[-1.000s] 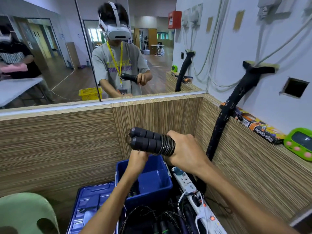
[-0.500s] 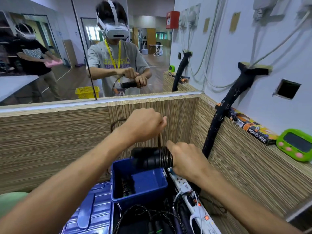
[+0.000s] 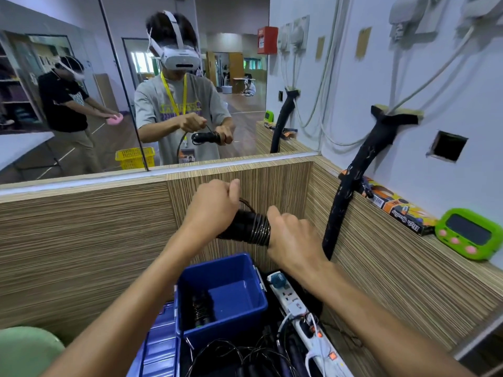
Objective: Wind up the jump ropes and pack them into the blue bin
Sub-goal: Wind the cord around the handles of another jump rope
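The blue bin (image 3: 246, 308) stands open below the hands, its lid (image 3: 160, 346) lying just beside it on the left. Inside, against the left wall, sits 1 wound jump rope (image 3: 201, 308). Above the bin, the right hand (image 3: 292, 240) has its grip closed around the black handles (image 3: 246, 227), already banded with cord, while the left hand (image 3: 215, 205) pinches the cord (image 3: 246, 204). Loose ropes (image 3: 245, 355) tangle in front.

Mirrored gym hall: wall mirror (image 3: 81, 104), wood floor, wood-laminate partition (image 3: 81, 240).
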A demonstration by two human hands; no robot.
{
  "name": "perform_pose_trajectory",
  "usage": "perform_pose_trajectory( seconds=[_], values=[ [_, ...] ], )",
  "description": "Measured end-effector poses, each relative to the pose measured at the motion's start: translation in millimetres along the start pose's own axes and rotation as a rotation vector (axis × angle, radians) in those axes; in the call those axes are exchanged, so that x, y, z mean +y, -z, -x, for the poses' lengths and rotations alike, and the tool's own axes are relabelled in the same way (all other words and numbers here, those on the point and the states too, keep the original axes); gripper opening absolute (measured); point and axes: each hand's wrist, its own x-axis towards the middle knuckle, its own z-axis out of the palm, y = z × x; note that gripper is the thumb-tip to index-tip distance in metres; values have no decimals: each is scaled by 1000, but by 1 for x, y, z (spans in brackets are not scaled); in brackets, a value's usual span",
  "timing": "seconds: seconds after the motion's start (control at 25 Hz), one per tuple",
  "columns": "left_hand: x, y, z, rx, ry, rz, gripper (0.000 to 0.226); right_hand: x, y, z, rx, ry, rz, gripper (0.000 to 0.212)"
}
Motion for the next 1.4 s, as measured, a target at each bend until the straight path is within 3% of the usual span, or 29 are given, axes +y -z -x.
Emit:
perform_pose_trajectory(
  seconds=[0.24,0.44,0.56,0.64,0.88,1.12,1.4],
  values=[
    [14,-30,50,159,-156,-171,45,7,2,-13,113,-36,-14,14],
    [2,-48,53,198,-111,211,44,-4,-9,-10,66,-36,47,15],
    [5,-44,44,196,-129,248,44,-8,-18,-5,30,19,120,40],
    [-3,-48,50,165,-130,259,43,-2,-16,-5,57,-3,102,34],
    [-15,-76,81,213,14,569,48,11,-1,-20,154,-99,-23,29],
    [-27,-85,82,9,190,940,47,13,9,-18,112,-104,-69,29],
    [-48,-101,50,102,265,856,44,3,4,-10,77,-45,-169,27]
  ],
)
